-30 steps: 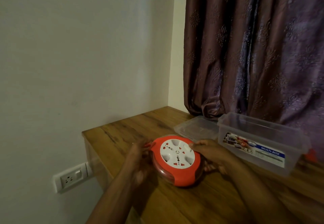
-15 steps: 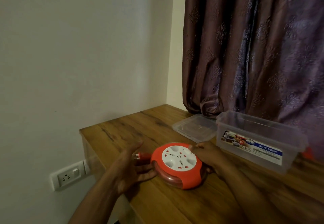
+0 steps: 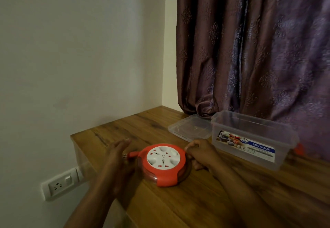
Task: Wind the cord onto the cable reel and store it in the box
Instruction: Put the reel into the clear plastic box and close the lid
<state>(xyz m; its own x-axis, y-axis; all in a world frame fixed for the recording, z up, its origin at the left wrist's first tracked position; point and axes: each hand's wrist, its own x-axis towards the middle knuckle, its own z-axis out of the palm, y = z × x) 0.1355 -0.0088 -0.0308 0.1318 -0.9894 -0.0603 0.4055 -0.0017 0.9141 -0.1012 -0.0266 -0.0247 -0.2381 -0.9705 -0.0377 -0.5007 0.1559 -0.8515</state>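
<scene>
Two hands flank the cable reel (image 3: 163, 163) in the single head view. The reel lies flat on the desk (image 3: 232, 197), socket face up, near the left front corner. The left hand (image 3: 116, 158) stands on edge just beside the reel's left side, fingers straight and together, gripping nothing; it seems placed to steady the reel or to guide the plug (image 3: 129, 155), which juts from the rim toward that palm. Whether skin meets plastic there cannot be told. The right hand (image 3: 200, 153) has its fingers curled against the reel's right rim, seemingly clamped on it, probably to turn or brace the body. No loose cord shows beyond the plug, so the winding looks all but done.

The box (image 3: 253, 138), clear plastic with a printed label, stands open to the right, well apart from the reel, and its lid (image 3: 191, 127) lies flat just beside it to the left. A curtain (image 3: 250, 49) hangs behind both, and a wall socket (image 3: 60, 185) sits below the desk edge. Nothing lies between reel and box; the right forearm alone crosses that path.
</scene>
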